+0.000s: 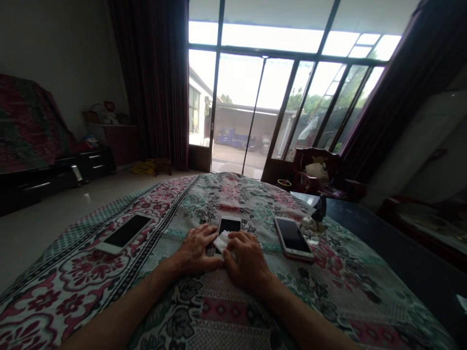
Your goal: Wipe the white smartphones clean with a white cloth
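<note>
A small smartphone [230, 224] with a dark screen lies on the patterned cloth in front of me, its lower part hidden by my hands. My right hand [245, 257] is closed on a crumpled white tissue [222, 240] and presses it against the screen. Along the phone's left edge rests my left hand [199, 249], fingers stretched out and thumb pointing to the right. A white smartphone [126, 233] lies face up to the left. To the right is a larger white smartphone [293, 237], also face up with a dark screen.
The floral cloth [204, 311] covers the table. Near its right side stands a small dark ornament on a pale base [313, 226]. Beyond are a dark surface [350, 228], a wooden chair [315, 170] with a cushion, glass doors [237, 112] and a low black cabinet [93, 160].
</note>
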Tool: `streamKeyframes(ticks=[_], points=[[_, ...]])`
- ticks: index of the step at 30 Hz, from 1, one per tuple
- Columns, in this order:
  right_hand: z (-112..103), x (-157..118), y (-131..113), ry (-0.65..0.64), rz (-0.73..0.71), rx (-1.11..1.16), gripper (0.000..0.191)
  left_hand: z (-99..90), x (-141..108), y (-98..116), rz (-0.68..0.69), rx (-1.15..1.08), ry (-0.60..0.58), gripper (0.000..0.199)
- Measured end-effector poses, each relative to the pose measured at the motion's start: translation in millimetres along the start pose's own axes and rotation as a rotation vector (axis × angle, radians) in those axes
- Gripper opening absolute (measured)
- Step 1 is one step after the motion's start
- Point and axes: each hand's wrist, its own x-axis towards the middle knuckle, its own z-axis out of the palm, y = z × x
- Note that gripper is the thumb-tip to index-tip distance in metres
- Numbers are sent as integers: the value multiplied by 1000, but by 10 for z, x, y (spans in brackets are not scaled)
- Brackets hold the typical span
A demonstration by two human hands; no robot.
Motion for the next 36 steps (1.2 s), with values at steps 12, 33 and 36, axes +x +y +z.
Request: streamKeyframes(ticks=[12,33,36], points=[[-101,11,-45,-192,-129,-16,19,-86,-5,15,-32,-51,-86,83],[198,767,396,-224,23,-75,24,-133,15,34,-90,-164,-102,85],[167,640,319,-260,-22,-88,29,-136,10,41,-83,-159,-96,83]])
